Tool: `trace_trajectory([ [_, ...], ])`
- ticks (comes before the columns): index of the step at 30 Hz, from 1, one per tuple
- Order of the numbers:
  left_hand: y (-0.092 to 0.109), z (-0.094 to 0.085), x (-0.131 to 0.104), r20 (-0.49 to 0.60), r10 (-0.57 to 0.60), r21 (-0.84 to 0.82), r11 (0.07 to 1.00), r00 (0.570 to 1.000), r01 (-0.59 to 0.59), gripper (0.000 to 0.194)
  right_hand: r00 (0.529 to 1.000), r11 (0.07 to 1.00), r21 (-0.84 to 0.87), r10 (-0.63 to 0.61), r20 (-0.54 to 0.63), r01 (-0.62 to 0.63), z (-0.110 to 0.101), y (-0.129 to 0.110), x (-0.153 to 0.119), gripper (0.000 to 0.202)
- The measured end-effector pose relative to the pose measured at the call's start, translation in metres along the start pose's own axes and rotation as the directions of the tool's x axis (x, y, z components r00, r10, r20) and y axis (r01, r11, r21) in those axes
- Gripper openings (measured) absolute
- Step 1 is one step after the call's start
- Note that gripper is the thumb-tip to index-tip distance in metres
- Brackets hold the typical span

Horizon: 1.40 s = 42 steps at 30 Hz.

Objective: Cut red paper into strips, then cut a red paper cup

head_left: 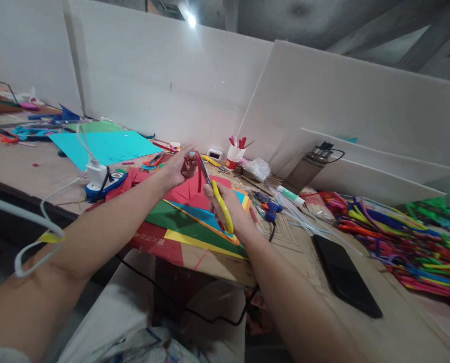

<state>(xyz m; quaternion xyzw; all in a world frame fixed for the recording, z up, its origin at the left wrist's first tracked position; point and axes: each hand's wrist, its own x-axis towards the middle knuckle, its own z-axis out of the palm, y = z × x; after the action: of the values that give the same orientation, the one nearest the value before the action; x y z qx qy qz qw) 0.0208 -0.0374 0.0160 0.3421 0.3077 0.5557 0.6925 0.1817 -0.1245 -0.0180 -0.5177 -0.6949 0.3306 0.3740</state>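
Observation:
My right hand (230, 204) is wrapped round scissors (221, 205) with yellow handles, blades pointing up and away. Along the blades runs a narrow red paper strip (199, 176), its lower end hanging down. Whether the blades are closed on the strip I cannot tell. At the strip's upper end is my left hand (181, 167), fingers pinched together on it. Below both hands lie red paper sheets (185, 194) on top of blue, orange, yellow and green sheets (179, 222) at the table's front edge.
A bright blue sheet (111, 146) and a power strip (104, 185) with a plugged-in charger are on the left. Rightward are a glue gun (270, 209), a paper cup (234, 156) of red sticks, a bottle (308, 166), a black phone (345, 275) and coloured pipe cleaners (409, 242).

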Motion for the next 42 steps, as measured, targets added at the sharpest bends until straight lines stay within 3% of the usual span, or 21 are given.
trace_trajectory([
  [5,-0.001,-0.003,0.003,0.021,0.169,-0.004,0.986,0.985,-0.169,0.024,1.000,1.000,0.022,-0.001,0.001,0.001,-0.001,-0.005,-0.003,0.051],
  [10,-0.004,0.001,-0.003,0.020,0.285,0.051,0.957,0.958,-0.286,0.025,0.998,0.997,0.060,0.047,0.046,-0.050,-0.005,-0.016,-0.008,0.055],
  [16,-0.006,0.009,-0.012,0.004,0.388,0.172,0.908,0.921,-0.383,0.026,0.998,0.999,0.034,0.042,-0.041,-0.041,-0.001,-0.018,-0.013,0.055],
  [25,-0.014,0.005,-0.003,-0.037,0.569,0.291,0.793,0.822,-0.536,0.024,0.999,0.999,0.033,0.030,-0.036,-0.028,0.003,-0.013,-0.015,0.056],
  [31,-0.020,0.000,0.002,-0.005,0.648,0.383,0.705,0.762,-0.597,0.023,0.998,0.995,0.096,0.004,0.070,-0.011,0.000,-0.006,-0.009,0.061],
  [34,-0.019,-0.003,0.003,0.020,0.700,0.505,0.609,0.714,-0.612,0.020,0.997,0.994,0.104,-0.023,0.078,0.015,-0.001,-0.004,-0.007,0.061],
  [39,-0.017,-0.008,0.006,0.102,0.807,0.708,0.352,0.582,-0.613,0.018,0.996,0.993,0.116,0.021,0.086,-0.031,-0.001,-0.005,-0.008,0.061],
  [42,-0.017,-0.010,0.008,0.125,0.837,0.737,0.281,0.533,-0.614,0.016,0.999,0.991,0.134,0.017,0.052,-0.024,0.002,-0.009,-0.011,0.060],
])
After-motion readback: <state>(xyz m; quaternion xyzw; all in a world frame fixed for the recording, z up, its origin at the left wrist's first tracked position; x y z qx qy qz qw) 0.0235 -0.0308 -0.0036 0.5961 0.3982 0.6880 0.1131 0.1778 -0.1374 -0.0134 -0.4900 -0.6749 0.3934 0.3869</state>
